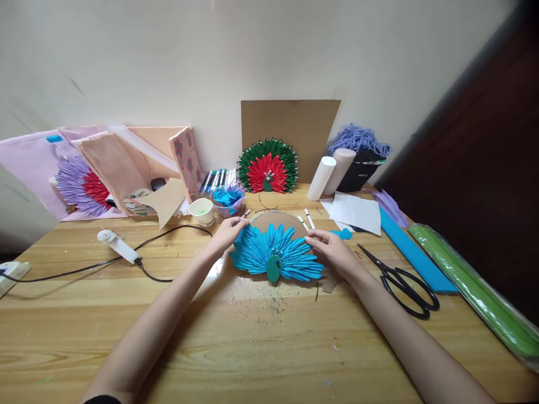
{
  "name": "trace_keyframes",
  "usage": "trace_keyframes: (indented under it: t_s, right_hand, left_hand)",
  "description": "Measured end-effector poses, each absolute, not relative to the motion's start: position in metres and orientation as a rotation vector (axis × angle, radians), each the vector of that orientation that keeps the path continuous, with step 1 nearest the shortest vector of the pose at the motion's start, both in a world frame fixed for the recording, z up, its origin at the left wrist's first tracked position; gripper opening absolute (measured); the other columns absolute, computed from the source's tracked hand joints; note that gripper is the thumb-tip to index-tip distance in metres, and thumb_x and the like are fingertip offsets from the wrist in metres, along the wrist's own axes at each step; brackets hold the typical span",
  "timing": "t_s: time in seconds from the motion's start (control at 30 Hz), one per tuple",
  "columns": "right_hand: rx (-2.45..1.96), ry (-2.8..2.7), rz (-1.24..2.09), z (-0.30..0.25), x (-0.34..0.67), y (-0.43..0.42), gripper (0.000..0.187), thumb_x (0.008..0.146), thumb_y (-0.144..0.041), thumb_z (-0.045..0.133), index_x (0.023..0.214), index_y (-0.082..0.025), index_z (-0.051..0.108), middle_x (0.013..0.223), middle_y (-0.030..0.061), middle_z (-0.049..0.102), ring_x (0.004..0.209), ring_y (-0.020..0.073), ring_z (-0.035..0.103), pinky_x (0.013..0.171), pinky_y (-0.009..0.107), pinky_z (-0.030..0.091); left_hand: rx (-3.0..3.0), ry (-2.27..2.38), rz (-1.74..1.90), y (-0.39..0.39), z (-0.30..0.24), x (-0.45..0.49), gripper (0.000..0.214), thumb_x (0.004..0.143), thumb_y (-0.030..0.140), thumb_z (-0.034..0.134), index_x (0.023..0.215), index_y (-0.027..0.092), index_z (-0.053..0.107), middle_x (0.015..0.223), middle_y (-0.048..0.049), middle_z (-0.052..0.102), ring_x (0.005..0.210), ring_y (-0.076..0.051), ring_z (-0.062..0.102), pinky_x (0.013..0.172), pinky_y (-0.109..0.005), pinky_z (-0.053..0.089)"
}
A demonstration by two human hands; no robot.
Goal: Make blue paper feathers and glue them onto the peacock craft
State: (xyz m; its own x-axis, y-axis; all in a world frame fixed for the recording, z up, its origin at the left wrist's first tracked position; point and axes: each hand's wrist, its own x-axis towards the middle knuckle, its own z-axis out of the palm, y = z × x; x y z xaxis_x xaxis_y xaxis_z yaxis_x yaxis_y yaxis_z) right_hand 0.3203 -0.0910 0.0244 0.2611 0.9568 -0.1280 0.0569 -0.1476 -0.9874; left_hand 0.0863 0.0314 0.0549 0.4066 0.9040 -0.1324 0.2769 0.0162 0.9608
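A blue paper peacock [275,255] with a green body lies on a brown cardboard half-disc [275,220] in the middle of the wooden table. My left hand [229,231] grips the fan's upper left edge, fingers curled over the cardboard. My right hand [332,251] pinches the feathers on the fan's right side. Both arms reach in from the near edge.
A red-and-green peacock [268,167] leans on a cardboard sheet at the wall. Black scissors [402,279], blue and green paper rolls [475,286] lie right. A glue gun [118,246] with cable, a paper cup [202,211], markers [217,179] and a bowl of blue pieces [228,200] sit left.
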Motion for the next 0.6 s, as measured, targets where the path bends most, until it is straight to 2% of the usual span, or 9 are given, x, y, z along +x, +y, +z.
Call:
trace_keyframes:
  t_s: [0.13,0.23,0.3,0.4,0.5,0.6]
  right_hand:
    - [-1.408,-0.866,1.075,0.016,0.340,-0.084,0.028,0.062,-0.040,0.070,0.076,-0.018,0.061,0.063,-0.0018,0.059,0.055,0.0104,0.053,0.050,0.022,0.041]
    - [-1.329,-0.722,1.056,0.016,0.359,-0.082,0.025,0.060,-0.037,0.071,0.069,-0.018,0.059,0.063,-0.0014,0.060,0.056,0.0108,0.055,0.053,0.022,0.044]
    - [-1.313,-0.676,1.034,0.018,0.370,-0.083,0.022,0.061,-0.035,0.070,0.066,-0.018,0.057,0.063,-0.0006,0.061,0.057,0.0115,0.056,0.055,0.023,0.046]
    - [-1.303,-0.646,1.036,0.019,0.380,-0.084,0.017,0.064,-0.030,0.067,0.067,-0.018,0.056,0.065,0.0012,0.062,0.060,0.0129,0.059,0.055,0.024,0.048]
    - [-1.279,-0.644,1.080,0.017,0.381,-0.084,0.016,0.064,-0.028,0.067,0.066,-0.018,0.056,0.067,0.0016,0.063,0.062,0.0125,0.059,0.056,0.023,0.049]
    - [-1.252,-0.679,1.162,0.014,0.371,-0.084,0.017,0.063,-0.028,0.069,0.067,-0.017,0.057,0.071,0.0018,0.063,0.065,0.0120,0.060,0.059,0.022,0.049]
  left_hand:
    - [1.191,1.092,0.704,0.043,0.045,0.086,0.028,0.080,0.033,0.049,0.092,0.009,0.058,0.072,-0.0060,0.064,0.058,-0.012,0.059,0.058,-0.025,0.046]
    - [1.191,1.069,0.786,0.045,0.030,0.086,0.028,0.079,0.036,0.051,0.081,0.009,0.058,0.070,-0.0079,0.065,0.058,-0.014,0.061,0.060,-0.026,0.047]
    - [1.248,1.004,0.806,0.041,0.019,0.088,0.036,0.077,0.044,0.051,0.071,0.009,0.060,0.065,-0.0081,0.065,0.058,-0.015,0.061,0.062,-0.028,0.048]
    - [1.355,0.886,0.812,0.027,0.008,0.094,0.047,0.077,0.054,0.047,0.071,0.010,0.062,0.068,-0.0091,0.065,0.061,-0.016,0.061,0.062,-0.028,0.048]
    - [1.372,0.774,0.701,0.010,0.009,0.101,0.049,0.078,0.055,0.046,0.084,0.009,0.062,0.074,-0.0106,0.066,0.062,-0.017,0.062,0.061,-0.029,0.048]
    - [1.282,0.736,0.624,-0.003,0.018,0.106,0.046,0.075,0.050,0.055,0.099,0.011,0.057,0.086,-0.0121,0.066,0.071,-0.018,0.064,0.065,-0.029,0.050]
